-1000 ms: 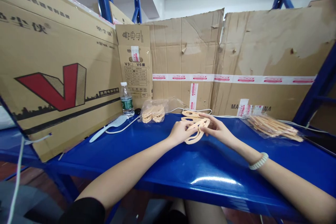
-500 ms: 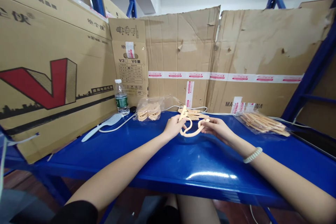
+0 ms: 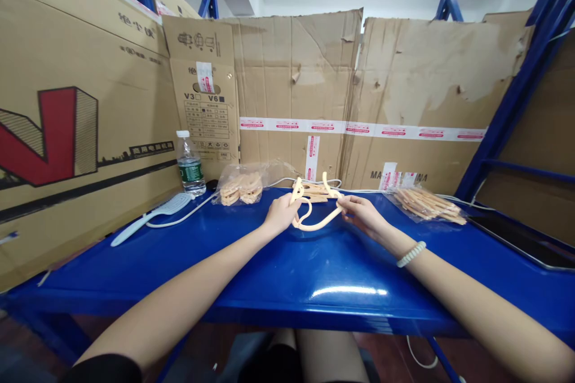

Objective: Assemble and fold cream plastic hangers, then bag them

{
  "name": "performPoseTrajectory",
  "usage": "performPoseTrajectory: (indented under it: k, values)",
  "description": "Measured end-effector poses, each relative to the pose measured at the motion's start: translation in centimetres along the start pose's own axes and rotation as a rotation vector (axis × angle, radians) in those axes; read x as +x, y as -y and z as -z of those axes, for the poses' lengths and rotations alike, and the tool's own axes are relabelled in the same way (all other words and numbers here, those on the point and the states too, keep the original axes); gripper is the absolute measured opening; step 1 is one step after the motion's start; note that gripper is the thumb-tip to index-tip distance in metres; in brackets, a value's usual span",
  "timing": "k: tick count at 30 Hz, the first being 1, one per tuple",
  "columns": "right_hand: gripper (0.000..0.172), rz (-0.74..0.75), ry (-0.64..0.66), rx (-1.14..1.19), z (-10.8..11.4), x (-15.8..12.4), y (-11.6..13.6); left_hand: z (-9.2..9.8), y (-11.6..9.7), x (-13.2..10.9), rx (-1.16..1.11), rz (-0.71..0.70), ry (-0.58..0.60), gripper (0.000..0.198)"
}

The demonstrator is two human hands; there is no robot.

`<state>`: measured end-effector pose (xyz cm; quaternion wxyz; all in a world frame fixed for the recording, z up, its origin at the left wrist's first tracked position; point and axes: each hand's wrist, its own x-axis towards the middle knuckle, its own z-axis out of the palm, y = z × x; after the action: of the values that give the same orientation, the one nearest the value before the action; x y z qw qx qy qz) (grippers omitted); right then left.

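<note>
Between my hands, above the blue table (image 3: 269, 269), is a pale cream curved strip (image 3: 318, 227) with a loop near its left end. My left hand (image 3: 280, 215) is closed round the left end, fingers partly hidden behind it. My right hand (image 3: 363, 214) pinches the right part between thumb and fingers, and a thin end of the strip sticks up just beyond them. Behind the strip, similar pale flat pieces (image 3: 317, 193) lie in a small pile. I cannot make out exactly what kind of object the strip is.
To the left are a clear bag of pale pieces (image 3: 241, 188), a water bottle (image 3: 190, 167) and a light-blue hairbrush (image 3: 155, 215). Another bag of long pieces (image 3: 426, 204) and a dark flat device (image 3: 523, 240) lie to the right. Cardboard (image 3: 287, 90) walls the back; a white cable runs along it.
The view has swung slightly to the right. The strip's right part has been turned so that its end now points up, and my right hand grips it lower along the curve.
</note>
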<state>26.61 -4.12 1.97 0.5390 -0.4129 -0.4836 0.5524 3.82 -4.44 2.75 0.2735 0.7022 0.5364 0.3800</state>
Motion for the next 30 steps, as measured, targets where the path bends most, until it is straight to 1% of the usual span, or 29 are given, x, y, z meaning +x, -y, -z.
performPoseTrajectory:
  k: [3,8,10,11,14,16,19,22,25,30]
  values:
    - [0.013,-0.031,0.039,0.039,0.2,0.0,0.0,0.1,0.0,-0.2,0.011,-0.032,0.014,0.027]
    - [0.022,-0.059,0.158,0.012,-0.4,-0.6,0.0,0.1,-0.7,-0.7,-0.013,-0.167,0.091,0.018]
    - [0.025,-0.029,0.194,-0.016,-0.7,-0.9,-0.1,0.0,-1.0,-0.8,-0.033,-0.209,0.154,0.017]
    - [0.028,-0.006,0.204,-0.031,-0.8,-1.0,-0.2,-0.1,-1.1,-0.9,-0.048,-0.215,0.195,0.020]
    - [0.036,0.077,0.219,-0.088,-1.0,-1.1,-0.3,-0.5,-1.1,-0.9,-0.116,-0.176,0.339,0.033]
    - [0.039,0.132,0.227,-0.141,-1.2,-1.2,-0.3,-0.9,-0.9,-0.9,-0.164,-0.133,0.398,0.040]
    - [0.038,0.216,0.259,-0.238,-1.5,-1.3,-0.3,-1.2,-0.6,-1.0,-0.196,-0.110,0.397,0.037]
    - [0.033,0.310,0.296,-0.341,-1.7,-1.5,-0.3,-1.3,-0.5,-1.3,-0.173,-0.146,0.411,0.033]
    - [0.030,0.412,0.310,-0.435,-1.6,-1.5,-0.4,-1.2,-0.8,-1.6,-0.101,-0.221,0.420,0.029]
    - [0.021,0.588,0.345,-0.609,-1.4,-1.9,0.0,-1.1,-0.7,-2.0,0.085,-0.393,0.313,0.023]
